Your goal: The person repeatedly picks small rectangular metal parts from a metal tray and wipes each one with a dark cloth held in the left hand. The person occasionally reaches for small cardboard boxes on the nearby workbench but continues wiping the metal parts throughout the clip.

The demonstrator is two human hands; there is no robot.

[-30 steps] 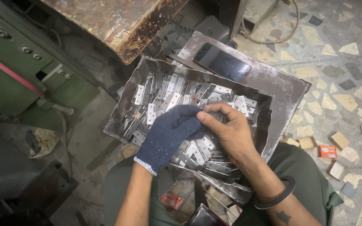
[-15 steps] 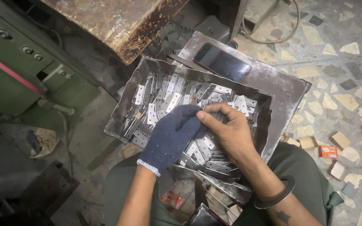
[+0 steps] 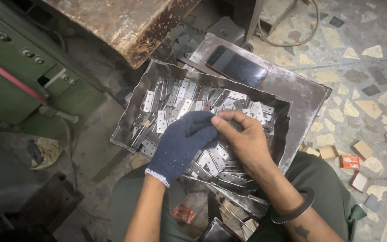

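A dented metal tray [image 3: 133, 105] rests on my lap, full of small silver metal plates [image 3: 175, 98] with punched holes. My left hand [image 3: 182, 145] wears a dark blue knit glove and lies curled, palm down, on the plates in the middle of the tray. My bare right hand [image 3: 242, 139] comes in from the right. Its thumb and fingers pinch the glove's fingertips. Whether a plate sits between them is hidden. Near the tray's front edge several plates [image 3: 229, 177] lie in overlapping rows.
A dark phone [image 3: 236, 67] lies on a grey metal sheet [image 3: 301, 96] behind the tray. A green machine [image 3: 19, 85] stands at left, with a rusty worn tabletop [image 3: 126, 27] above it. Small cardboard boxes [image 3: 350, 161] and a cable [image 3: 292, 38] lie on the terrazzo floor at right.
My right fingers have shifted slightly on the glove's tip. Both hands otherwise stay in the same place over the tray.
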